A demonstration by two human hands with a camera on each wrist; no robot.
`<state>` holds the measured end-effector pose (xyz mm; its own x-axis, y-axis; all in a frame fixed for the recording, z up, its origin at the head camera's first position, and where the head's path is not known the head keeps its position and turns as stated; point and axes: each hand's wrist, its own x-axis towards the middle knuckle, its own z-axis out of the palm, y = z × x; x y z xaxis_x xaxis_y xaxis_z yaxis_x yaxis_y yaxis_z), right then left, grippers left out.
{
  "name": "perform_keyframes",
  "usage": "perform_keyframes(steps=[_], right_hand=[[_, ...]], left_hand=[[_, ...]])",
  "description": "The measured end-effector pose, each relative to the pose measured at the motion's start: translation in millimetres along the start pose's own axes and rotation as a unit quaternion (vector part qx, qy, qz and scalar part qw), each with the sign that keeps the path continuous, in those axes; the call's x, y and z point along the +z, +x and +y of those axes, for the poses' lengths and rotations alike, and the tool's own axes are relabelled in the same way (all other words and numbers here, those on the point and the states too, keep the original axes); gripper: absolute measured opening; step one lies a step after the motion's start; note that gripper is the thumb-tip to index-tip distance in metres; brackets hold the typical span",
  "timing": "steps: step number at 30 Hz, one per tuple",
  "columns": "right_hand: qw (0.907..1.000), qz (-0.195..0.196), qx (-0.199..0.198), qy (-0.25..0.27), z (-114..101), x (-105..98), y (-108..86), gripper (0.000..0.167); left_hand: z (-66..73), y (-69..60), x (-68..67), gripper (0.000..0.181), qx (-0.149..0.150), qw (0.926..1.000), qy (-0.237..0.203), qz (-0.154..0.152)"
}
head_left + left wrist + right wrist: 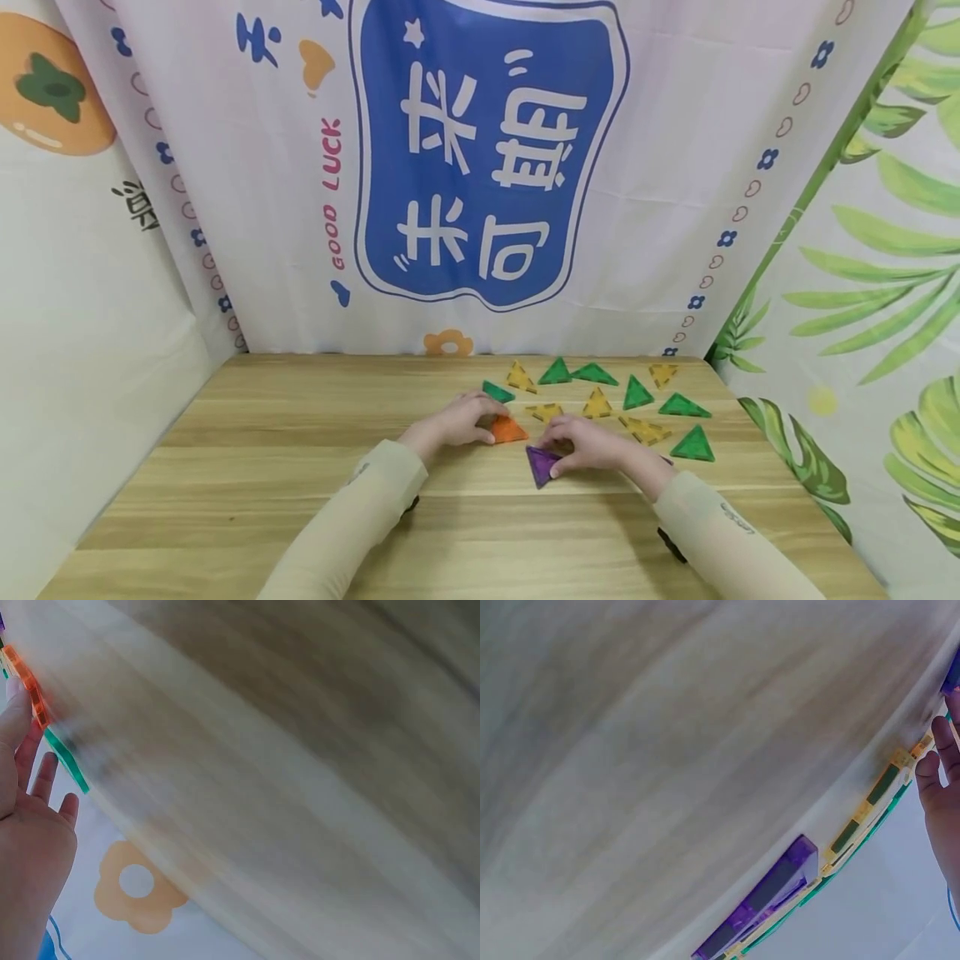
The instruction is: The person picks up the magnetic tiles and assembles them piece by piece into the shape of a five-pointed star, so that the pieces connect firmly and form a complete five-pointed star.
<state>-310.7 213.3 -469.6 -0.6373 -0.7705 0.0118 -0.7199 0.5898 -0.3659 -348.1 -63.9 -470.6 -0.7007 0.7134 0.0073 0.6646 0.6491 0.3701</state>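
Note:
An orange triangular magnetic tile (pixel 508 429) is pinched between the thumb and fingers of my left hand (pixel 461 421), near the middle of the table. In the left wrist view that orange tile (pixel 26 682) shows edge-on at the far left. A green tile (pixel 498 392) lies just beyond the left hand's fingers. My right hand (pixel 588 442) grips a purple triangular tile (pixel 540 467), to the right of and nearer than the orange one. In the right wrist view only a corner of this tile (pixel 952 675) appears at the edge. The two held tiles are apart.
Several yellow tiles (pixel 597 404) and green tiles (pixel 693 443) lie scattered at the back right of the wooden table (pixel 300 467). A second purple tile (pixel 757 896) sits beyond the right wrist. A printed curtain (pixel 292 317) hangs along the table's back edge.

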Motion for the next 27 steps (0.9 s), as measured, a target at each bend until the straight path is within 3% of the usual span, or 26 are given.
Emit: perform_keyframes(steps=[11, 18, 27], right_hand=[[0.9998, -0.003, 0.017, 0.004, -5, 1, -1.2, 0.047], [0.9997, 0.001, 0.025, 0.002, -10, 4, -1.0, 0.047], [0.9997, -0.009, 0.024, 0.001, -23, 6, 15.8, 0.046]], left_hand=[[1.8, -21.5, -9.7, 0.052, 0.007, 0.9998, -0.001, -0.017], [4.0, -38.7, -14.4, 0.051, 0.039, 0.9987, -0.006, -0.032], [0.1, -61.5, -16.6, 0.051, 0.066, 0.9970, -0.003, -0.041]])
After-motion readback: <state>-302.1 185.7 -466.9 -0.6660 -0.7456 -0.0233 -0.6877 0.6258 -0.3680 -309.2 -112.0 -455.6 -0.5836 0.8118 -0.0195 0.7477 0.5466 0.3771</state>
